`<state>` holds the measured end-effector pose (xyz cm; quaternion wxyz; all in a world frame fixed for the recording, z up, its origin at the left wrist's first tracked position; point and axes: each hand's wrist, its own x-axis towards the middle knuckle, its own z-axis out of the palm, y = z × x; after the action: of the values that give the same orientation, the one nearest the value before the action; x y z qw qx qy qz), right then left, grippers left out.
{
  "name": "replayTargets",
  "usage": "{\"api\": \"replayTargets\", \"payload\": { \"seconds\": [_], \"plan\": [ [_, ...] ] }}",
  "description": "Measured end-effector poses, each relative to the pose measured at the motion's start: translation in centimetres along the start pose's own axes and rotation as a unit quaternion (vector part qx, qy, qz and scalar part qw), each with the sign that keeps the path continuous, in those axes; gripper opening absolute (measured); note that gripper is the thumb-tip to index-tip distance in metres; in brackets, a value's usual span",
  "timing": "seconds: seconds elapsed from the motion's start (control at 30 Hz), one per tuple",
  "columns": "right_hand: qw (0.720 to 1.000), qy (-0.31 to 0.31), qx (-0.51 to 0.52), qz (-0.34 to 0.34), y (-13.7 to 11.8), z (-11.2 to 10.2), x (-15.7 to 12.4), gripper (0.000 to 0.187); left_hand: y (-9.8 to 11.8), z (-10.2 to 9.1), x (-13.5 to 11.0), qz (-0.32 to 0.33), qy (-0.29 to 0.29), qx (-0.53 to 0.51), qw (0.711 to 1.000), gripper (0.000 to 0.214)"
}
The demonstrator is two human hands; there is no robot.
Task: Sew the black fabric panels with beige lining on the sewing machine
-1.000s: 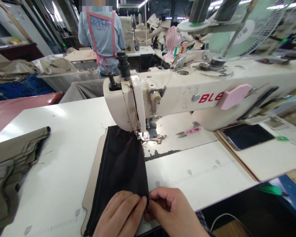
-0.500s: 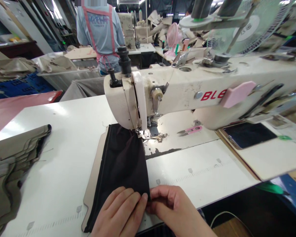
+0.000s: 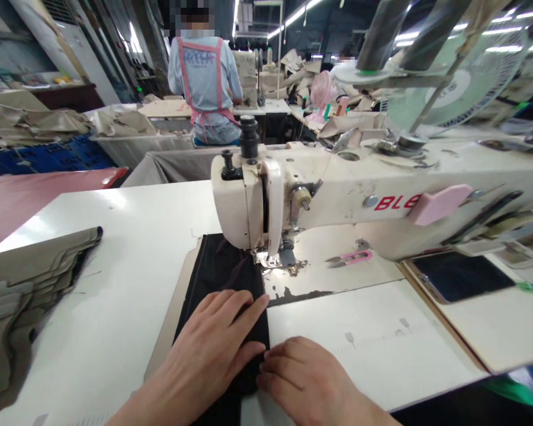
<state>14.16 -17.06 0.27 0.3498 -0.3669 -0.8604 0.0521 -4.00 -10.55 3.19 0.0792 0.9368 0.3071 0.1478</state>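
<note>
— What's nearest?
— The left hand (image 3: 213, 349), fingers flat and spread on the black fabric (image 3: 224, 278); the right hand (image 3: 299, 378), fingers curled, pinches its right edge. The cloth is smooth, dark, a long strip.
— Where does it lie?
— On the glossy white counter (image 3: 128, 272), running under the presser foot (image 3: 273, 260). Bare counter right of it (paint chipped by the needle plate).
— Farther?
— Cream sewing machine (image 3: 337, 189), red letters "BLE"; pink thread snips (image 3: 350, 258) beside.

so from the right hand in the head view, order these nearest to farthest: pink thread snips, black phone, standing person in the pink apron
1. pink thread snips: on the machine bed, beyond the right hand.
2. black phone: farther right, on the table.
3. person in the pink apron: far back, facing away.
</note>
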Motion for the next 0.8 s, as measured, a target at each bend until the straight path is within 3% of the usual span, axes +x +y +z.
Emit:
{"api": "replayTargets", "payload": {
  "seconds": [0.1,0.2,0.33,0.4,0.6,0.8],
  "plan": [
    [0.999,0.024,-0.028,-0.025,1.0,0.4,0.6,0.041,-2.0,0.8,1.8,-0.014,-0.031,0.032,0.999,0.045],
    [0.997,0.043,-0.045,-0.042,2.2,0.8,1.3,0.041,-3.0,0.8,1.9,-0.001,-0.022,0.02,1.0,0.042],
    [0.995,0.05,-0.065,-0.054,3.9,1.0,2.0,0.042,-3.5,0.6,0.4,0.142,0.013,-0.012,0.99,0.02],
    [0.995,0.038,-0.064,-0.068,4.6,1.0,2.1,0.039,-3.9,0.8,-0.2,0.174,0.017,-0.019,0.984,0.015],
    [0.994,-0.004,-0.078,-0.074,6.6,0.4,1.9,0.03,-5.9,0.4,0.6,0.106,-0.075,-0.073,0.989,0.039],
    [0.989,-0.09,-0.1,-0.068,7.0,-0.4,3.4,0.035,-7.4,-0.9,2.7,0.073,-0.093,-0.114,0.986,0.031]
  ]
}}
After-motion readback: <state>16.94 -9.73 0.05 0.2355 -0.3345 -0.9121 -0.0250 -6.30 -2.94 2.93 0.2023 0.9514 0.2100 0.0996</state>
